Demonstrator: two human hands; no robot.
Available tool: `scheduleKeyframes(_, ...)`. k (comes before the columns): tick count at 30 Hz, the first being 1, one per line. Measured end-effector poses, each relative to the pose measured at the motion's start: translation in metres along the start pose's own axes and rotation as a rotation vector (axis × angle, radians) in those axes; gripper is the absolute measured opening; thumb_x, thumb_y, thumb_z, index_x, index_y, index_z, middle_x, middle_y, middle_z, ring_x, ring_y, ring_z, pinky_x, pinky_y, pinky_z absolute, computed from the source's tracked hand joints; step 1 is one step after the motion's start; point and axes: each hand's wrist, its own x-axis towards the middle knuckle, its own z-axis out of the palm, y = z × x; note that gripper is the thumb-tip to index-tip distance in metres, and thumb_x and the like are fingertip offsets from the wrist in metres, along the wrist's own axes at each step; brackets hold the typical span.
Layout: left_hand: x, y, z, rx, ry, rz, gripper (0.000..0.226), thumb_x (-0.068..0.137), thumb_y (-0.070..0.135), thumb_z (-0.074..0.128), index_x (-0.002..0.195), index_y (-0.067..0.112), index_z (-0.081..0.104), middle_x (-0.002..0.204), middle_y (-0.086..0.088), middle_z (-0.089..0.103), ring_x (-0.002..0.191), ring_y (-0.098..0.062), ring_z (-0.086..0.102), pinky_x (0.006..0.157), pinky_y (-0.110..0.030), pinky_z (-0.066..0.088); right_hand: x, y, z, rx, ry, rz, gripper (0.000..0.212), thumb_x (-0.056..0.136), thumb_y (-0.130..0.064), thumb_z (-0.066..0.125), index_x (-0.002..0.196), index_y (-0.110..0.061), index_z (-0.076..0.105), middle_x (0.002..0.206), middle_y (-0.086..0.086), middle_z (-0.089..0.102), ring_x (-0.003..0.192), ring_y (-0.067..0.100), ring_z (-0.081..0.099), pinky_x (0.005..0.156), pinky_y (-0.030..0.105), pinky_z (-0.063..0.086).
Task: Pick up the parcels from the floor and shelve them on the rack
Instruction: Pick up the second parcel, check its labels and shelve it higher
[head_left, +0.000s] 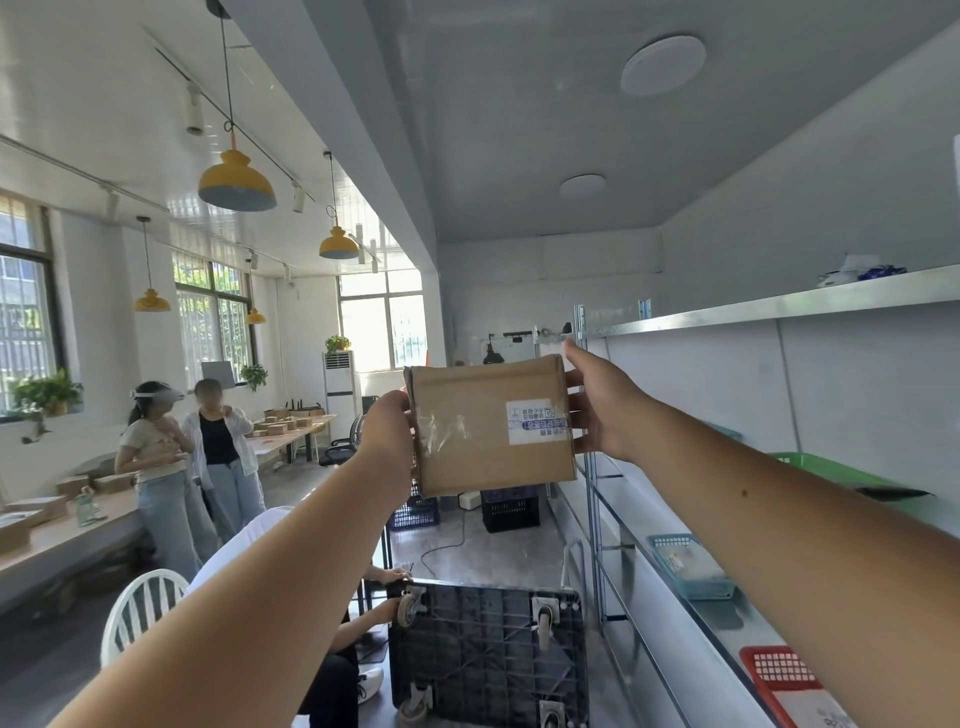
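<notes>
I hold a brown cardboard parcel (488, 423) up at chest height in the middle of the view, both arms stretched out. It has clear tape on its face and a white label near its right edge. My left hand (387, 434) grips its left side and my right hand (602, 408) grips its right side. The metal rack (769, 306) runs along the right wall, its shelves to the right of the parcel. The floor parcels are out of view.
An upturned black trolley (488, 654) with castors lies below the parcel. Green (815, 462), blue (691, 566) and red (779, 675) baskets sit on rack shelves. Two persons (187, 457) stand at left near a long table; another sits low by a white chair (140, 608).
</notes>
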Motion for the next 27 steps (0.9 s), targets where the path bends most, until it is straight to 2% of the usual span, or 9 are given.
scheduleKeyframes(2,0.002,-0.002,0.0,-0.052,0.005,-0.015,0.047,0.091,0.011,0.042,0.047,0.016,0.059,0.038,0.002,0.054,0.036,-0.02,0.054,0.041,-0.023,0.05,-0.002,-0.001,0.001,0.007,0.016,-0.004,0.061,0.099,-0.073,0.046,0.097,-0.014,0.064,0.088,0.011,0.072,0.087,0.033,0.072,0.08,0.05,0.06)
scheduleKeyframes(4,0.006,-0.004,0.003,-0.1,0.017,-0.035,0.046,0.092,0.014,0.046,0.048,0.021,0.056,0.039,0.006,0.054,0.033,-0.016,0.053,0.037,-0.017,0.044,-0.004,0.0,0.001,0.029,0.039,-0.009,0.061,0.098,-0.072,0.05,0.089,-0.013,0.063,0.084,0.009,0.074,0.084,0.032,0.072,0.074,0.045,0.061)
scheduleKeyframes(9,0.006,-0.007,0.009,-0.245,-0.02,-0.052,0.031,0.097,0.021,0.058,0.085,0.015,0.085,0.083,-0.004,0.079,0.071,-0.026,0.073,0.073,-0.036,0.061,-0.005,0.002,-0.001,0.022,0.084,-0.069,0.051,0.096,-0.059,0.066,0.078,-0.012,0.062,0.053,-0.001,0.069,0.07,0.027,0.068,0.06,0.033,0.054)
scheduleKeyframes(13,0.007,-0.003,0.01,-0.246,-0.067,-0.027,0.02,0.095,0.021,0.065,0.094,0.012,0.083,0.077,-0.005,0.081,0.058,-0.025,0.076,0.05,-0.031,0.06,-0.004,0.006,-0.002,0.027,0.091,-0.149,0.03,0.092,-0.038,0.079,0.097,-0.009,0.078,0.069,0.002,0.081,0.07,0.027,0.074,0.063,0.034,0.055)
scheduleKeyframes(18,0.008,-0.006,0.005,-0.155,-0.134,0.028,0.028,0.098,0.038,0.067,0.086,0.022,0.087,0.075,0.006,0.081,0.055,-0.012,0.074,0.047,-0.023,0.055,-0.001,0.011,-0.006,0.012,0.137,-0.204,0.018,0.09,-0.022,0.079,0.095,-0.005,0.076,0.07,0.005,0.081,0.059,0.02,0.076,0.06,0.029,0.054)
scheduleKeyframes(20,0.006,-0.006,0.006,-0.104,-0.16,0.052,0.024,0.101,0.035,0.065,0.105,0.018,0.081,0.078,0.003,0.081,0.063,-0.013,0.073,0.059,-0.025,0.059,-0.002,0.01,-0.007,0.025,0.178,-0.219,0.012,0.091,-0.018,0.075,0.095,-0.008,0.07,0.062,0.002,0.076,0.052,0.016,0.073,0.05,0.022,0.052)
scheduleKeyframes(22,0.003,-0.007,0.009,-0.073,-0.178,0.074,0.023,0.104,0.033,0.062,0.113,0.016,0.075,0.08,0.001,0.081,0.084,-0.021,0.072,0.087,-0.038,0.057,-0.005,0.01,-0.006,0.004,0.185,-0.217,0.011,0.094,-0.014,0.067,0.085,-0.016,0.062,0.058,0.002,0.067,0.049,0.017,0.069,0.038,0.017,0.045)
scheduleKeyframes(24,0.002,-0.008,0.011,-0.027,-0.161,0.101,0.019,0.105,0.031,0.061,0.109,0.02,0.075,0.078,0.004,0.082,0.097,-0.026,0.069,0.104,-0.048,0.054,-0.003,0.012,-0.006,-0.015,0.158,-0.211,0.021,0.095,-0.009,0.06,0.078,-0.021,0.056,0.065,0.003,0.06,0.056,0.021,0.063,0.047,0.022,0.044)
scheduleKeyframes(27,0.004,-0.008,0.013,0.015,-0.165,0.146,0.016,0.104,0.026,0.062,0.108,0.024,0.078,0.087,0.002,0.083,0.102,-0.03,0.068,0.101,-0.048,0.053,-0.002,0.017,-0.009,0.005,0.138,-0.217,0.018,0.095,-0.003,0.053,0.089,-0.012,0.068,0.063,0.002,0.067,0.057,0.021,0.063,0.058,0.027,0.044)
